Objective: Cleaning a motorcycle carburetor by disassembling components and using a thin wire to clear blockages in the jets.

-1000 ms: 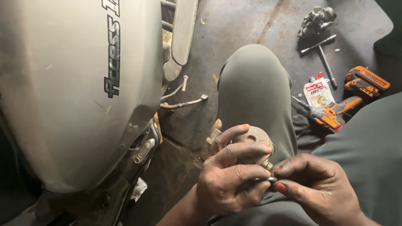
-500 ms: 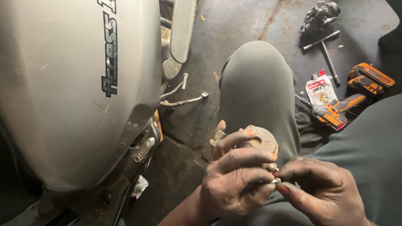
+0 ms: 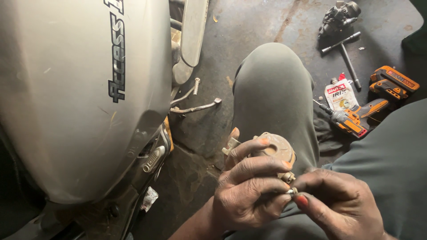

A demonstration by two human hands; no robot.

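Beside the silver scooter body [image 3: 84, 98] on the left, the person is crouching on the stained concrete floor [image 3: 249, 31], one knee [image 3: 273, 84] raised. Just right of the scooter, the left hand [image 3: 249, 191] is wrapping its fingers around a small round tan metal part [image 3: 278, 149], probably a carburettor cap: it looks rigid, light and greasy, so it is best cupped around its domed rim, as now. At the part's lower edge the right hand [image 3: 340, 202] is pinching a tiny brass-coloured fitting [image 3: 290, 191] between thumb and forefinger, touching the left fingertips. Further right, well apart, a T-handle wrench [image 3: 344, 51], an oil pouch [image 3: 340, 93] and an orange power driver [image 3: 360, 115] are lying on the floor.
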